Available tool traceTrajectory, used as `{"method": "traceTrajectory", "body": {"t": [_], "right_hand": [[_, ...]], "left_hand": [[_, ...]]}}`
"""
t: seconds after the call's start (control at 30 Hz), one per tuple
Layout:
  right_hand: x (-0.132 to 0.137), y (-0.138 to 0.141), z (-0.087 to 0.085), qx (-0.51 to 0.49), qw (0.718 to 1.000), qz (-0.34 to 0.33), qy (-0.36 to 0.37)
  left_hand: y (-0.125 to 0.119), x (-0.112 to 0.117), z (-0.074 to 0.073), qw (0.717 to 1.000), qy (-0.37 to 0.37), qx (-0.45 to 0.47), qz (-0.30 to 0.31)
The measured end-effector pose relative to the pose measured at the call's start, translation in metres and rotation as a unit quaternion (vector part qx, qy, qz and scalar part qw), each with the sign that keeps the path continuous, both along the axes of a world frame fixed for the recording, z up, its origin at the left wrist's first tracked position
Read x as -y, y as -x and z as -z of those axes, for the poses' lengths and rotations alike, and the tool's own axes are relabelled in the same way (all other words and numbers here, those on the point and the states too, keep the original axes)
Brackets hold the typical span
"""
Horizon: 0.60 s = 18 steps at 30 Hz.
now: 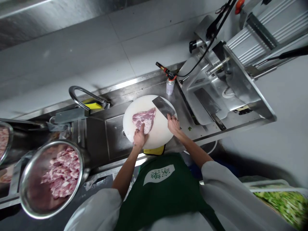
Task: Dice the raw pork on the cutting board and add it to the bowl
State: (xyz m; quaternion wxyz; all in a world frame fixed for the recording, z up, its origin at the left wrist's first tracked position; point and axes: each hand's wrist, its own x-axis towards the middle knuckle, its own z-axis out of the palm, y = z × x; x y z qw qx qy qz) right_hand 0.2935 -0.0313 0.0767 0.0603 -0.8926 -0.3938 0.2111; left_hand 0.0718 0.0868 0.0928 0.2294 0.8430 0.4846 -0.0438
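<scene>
Head-worn view, looking forward and down across the counter

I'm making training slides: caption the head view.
Left hand on a piece of raw meat, right hand holding a cleaver, at a round white cutting board.

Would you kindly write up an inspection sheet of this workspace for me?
Surface: metal counter, with a round white cutting board on it.
Job's things: piece of raw meat on the board; cleaver over the board's right side.
Clutter: torch standing behind the board; another knife lying farther right.
Hands: left hand touches the meat; right hand holds the cleaver.
Cables: black cable near the machine.
Surroundings: tap and metal bowl of cut meat leftward; chopped greens lower right.
</scene>
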Motion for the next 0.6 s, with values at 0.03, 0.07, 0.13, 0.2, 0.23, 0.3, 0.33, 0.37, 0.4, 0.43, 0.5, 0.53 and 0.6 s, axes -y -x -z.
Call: {"method": "traceTrajectory", "body": {"t": [0.03, 0.07, 0.13, 0.2, 0.23, 0.3, 0.33, 0.37, 0.4, 0.43, 0.5, 0.53, 0.6], "right_hand": [[0.000, -0.001, -0.001, -0.005, 1.000, -0.002, 0.000], [0.001, -0.003, -0.002, -0.012, 1.000, -0.004, 0.000], [0.002, -0.006, -0.007, -0.026, 1.000, -0.007, -0.004], [0.005, -0.009, -0.014, -0.036, 0.999, -0.008, -0.015], [0.007, -0.010, -0.019, -0.038, 0.999, -0.005, -0.021], [0.013, -0.010, -0.029, -0.041, 0.999, 0.012, -0.031], [0.018, -0.009, -0.034, -0.041, 0.998, 0.026, -0.036], [0.022, -0.008, -0.039, -0.041, 0.997, 0.043, -0.041], [0.028, -0.007, -0.044, -0.039, 0.996, 0.060, -0.049], [0.034, -0.006, -0.047, -0.036, 0.995, 0.075, -0.059], [0.048, -0.006, -0.053, -0.026, 0.992, 0.095, -0.084], [0.056, -0.007, -0.055, -0.020, 0.990, 0.100, -0.096], [0.072, -0.009, -0.055, -0.012, 0.988, 0.104, -0.110]], "left_hand": [[0.002, -0.010, -0.002, 0.998, 0.045, 0.033, -0.014], [0.003, -0.020, -0.005, 0.992, 0.096, 0.072, -0.036], [0.002, -0.040, -0.014, 0.960, 0.210, 0.159, -0.093], [-0.003, -0.059, -0.029, 0.914, 0.301, 0.231, -0.143], [-0.007, -0.068, -0.038, 0.896, 0.328, 0.258, -0.153], [-0.017, -0.086, -0.061, 0.878, 0.348, 0.295, -0.145], [-0.023, -0.093, -0.073, 0.878, 0.343, 0.307, -0.130], [-0.027, -0.099, -0.084, 0.883, 0.331, 0.314, -0.107], [-0.031, -0.104, -0.095, 0.891, 0.316, 0.317, -0.077], [-0.033, -0.108, -0.103, 0.900, 0.298, 0.315, -0.038], [-0.031, -0.111, -0.112, 0.918, 0.256, 0.295, 0.060], [-0.027, -0.111, -0.111, 0.925, 0.232, 0.278, 0.115], [-0.011, -0.108, -0.098, 0.933, 0.180, 0.227, 0.214]]}}
